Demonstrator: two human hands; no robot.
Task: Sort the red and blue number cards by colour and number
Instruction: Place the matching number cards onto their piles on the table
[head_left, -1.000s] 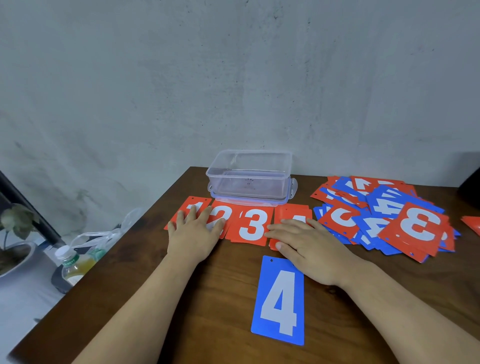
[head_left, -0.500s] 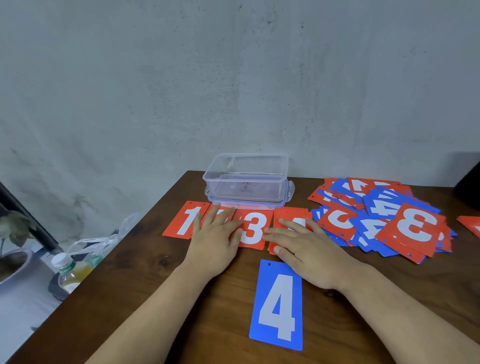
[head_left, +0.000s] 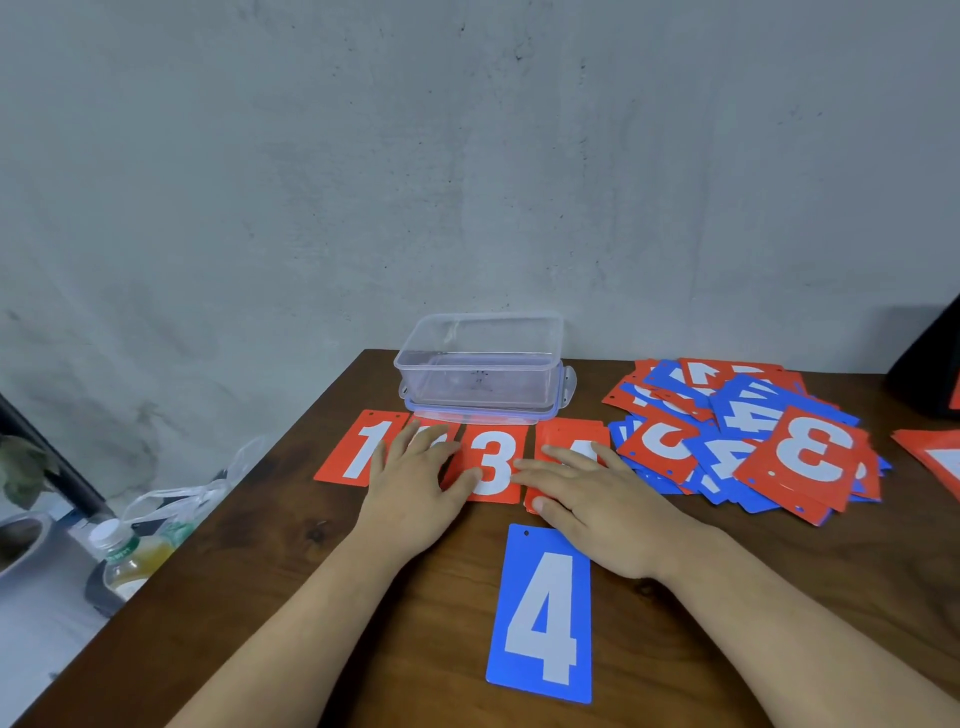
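Red number cards lie in a row in front of a clear box: a red 1 card (head_left: 358, 449), a second red card mostly hidden under my left hand (head_left: 415, 478), a red 3 card (head_left: 493, 462) and a fourth red card (head_left: 571, 441) partly under my right hand (head_left: 592, 493). Both hands lie flat with straight fingers pressing on the cards. A blue 4 card (head_left: 543, 613) lies alone nearer to me. A mixed heap of red and blue cards (head_left: 743, 441) sits to the right, a red 3 card on top.
A clear plastic box (head_left: 483, 369) stands behind the row by the wall. The wooden table (head_left: 260, 597) ends at the left, where a bottle (head_left: 124, 556) and a plastic bag sit below. A dark object (head_left: 930, 374) and more red cards (head_left: 935, 462) are at the far right.
My left hand slid right from the red 1 card onto the second card, uncovering the 1. My right hand stayed on the fourth red card.
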